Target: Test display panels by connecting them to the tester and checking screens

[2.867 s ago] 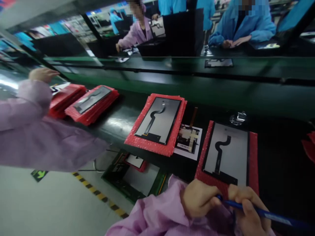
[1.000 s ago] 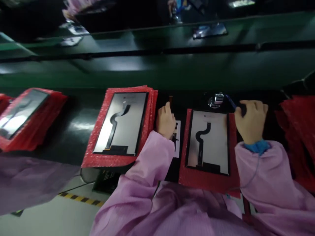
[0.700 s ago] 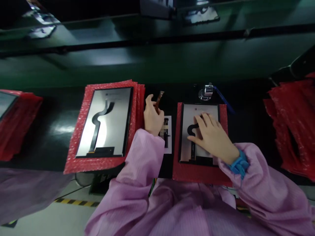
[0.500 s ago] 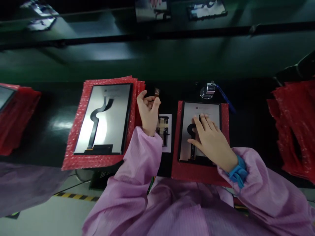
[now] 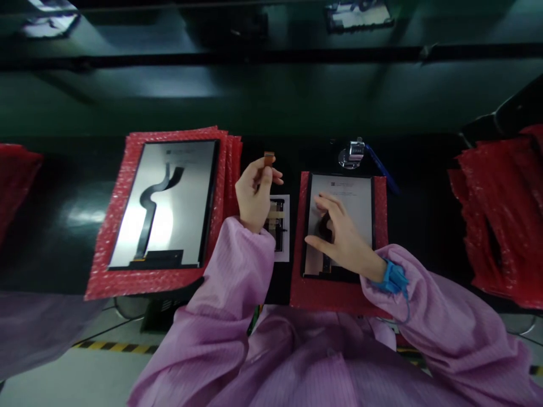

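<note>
Between two display panels, my left hand (image 5: 258, 192) pinches a small orange-brown flex piece (image 5: 268, 159) between thumb and fingers. Below it lies a white sheet with a dark printed picture (image 5: 280, 232). My right hand (image 5: 337, 234), fingers apart, is over the right display panel (image 5: 356, 195); whether it touches the panel is unclear. It partly hides that panel's dark flex cable. The right panel rests on a red pad (image 5: 339, 297). At left, another silvery panel (image 5: 186, 209) with a curved black cable (image 5: 148, 215) lies on red bubble bags (image 5: 106, 237).
A metal tally counter (image 5: 355, 151) and a blue pen-like tool (image 5: 382, 169) lie behind the right panel. Red bubble bags (image 5: 500, 220) are stacked at far right, with more red bags (image 5: 17, 175) at far left. A person's sleeve (image 5: 38, 328) shows at lower left.
My right hand has shifted left over the panel, its fingers more bent. My left hand has turned slightly, and the flex piece shows orange-brown more clearly. The whole view has shifted a little.
</note>
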`<state>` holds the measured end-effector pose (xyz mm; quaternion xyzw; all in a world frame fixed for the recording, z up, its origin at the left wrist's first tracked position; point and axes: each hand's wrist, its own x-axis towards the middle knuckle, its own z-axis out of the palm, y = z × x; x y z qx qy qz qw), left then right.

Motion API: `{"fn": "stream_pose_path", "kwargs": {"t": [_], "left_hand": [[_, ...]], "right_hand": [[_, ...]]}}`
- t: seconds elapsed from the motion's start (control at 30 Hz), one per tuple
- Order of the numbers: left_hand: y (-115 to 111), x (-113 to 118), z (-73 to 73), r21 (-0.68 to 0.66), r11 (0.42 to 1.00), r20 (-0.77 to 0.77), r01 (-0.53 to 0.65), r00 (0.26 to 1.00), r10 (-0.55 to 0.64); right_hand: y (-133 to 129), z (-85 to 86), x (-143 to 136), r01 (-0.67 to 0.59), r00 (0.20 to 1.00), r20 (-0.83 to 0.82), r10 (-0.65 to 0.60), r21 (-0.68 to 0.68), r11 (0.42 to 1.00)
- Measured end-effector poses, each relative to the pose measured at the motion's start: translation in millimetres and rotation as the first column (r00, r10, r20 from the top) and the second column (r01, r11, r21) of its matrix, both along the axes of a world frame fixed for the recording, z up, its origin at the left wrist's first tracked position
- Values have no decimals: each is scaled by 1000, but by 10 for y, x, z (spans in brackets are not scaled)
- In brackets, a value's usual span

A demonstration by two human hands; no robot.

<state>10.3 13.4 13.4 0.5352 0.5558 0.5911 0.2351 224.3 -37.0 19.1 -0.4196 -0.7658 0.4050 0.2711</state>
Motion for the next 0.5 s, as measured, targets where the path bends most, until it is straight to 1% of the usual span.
{"fn": "stream_pose_path", "kwargs": {"t": [0.1,0.17,0.23,0.3,0.37,0.43,0.5], "left_hand": [[-10,6,-8,12,999,39,41,998,-41],[-22,12,-1,9,998,36,67,997,-68],[-38,14,15,-4,995,-15,100,995,-100],[-52,9,32,-7,990,-125,143,982,-143],[-61,-1,45,-6,980,-269,197,944,-192],[-63,-9,51,-26,970,-399,241,888,-231],[-62,-12,52,-57,963,-465,263,847,-259]], "right_hand": [[-1,-74,-46,62,984,-159,-81,-119,991],[12,-102,-66,74,958,-257,-127,-203,976],[36,-104,-72,39,940,-314,-136,-298,954],[60,-84,-67,-4,946,-305,-111,-353,936],[75,-52,-58,-22,961,-267,-67,-317,948],[78,-22,-51,-57,968,-250,6,-196,979],[75,0,-47,-110,964,-251,89,-71,991]]}}
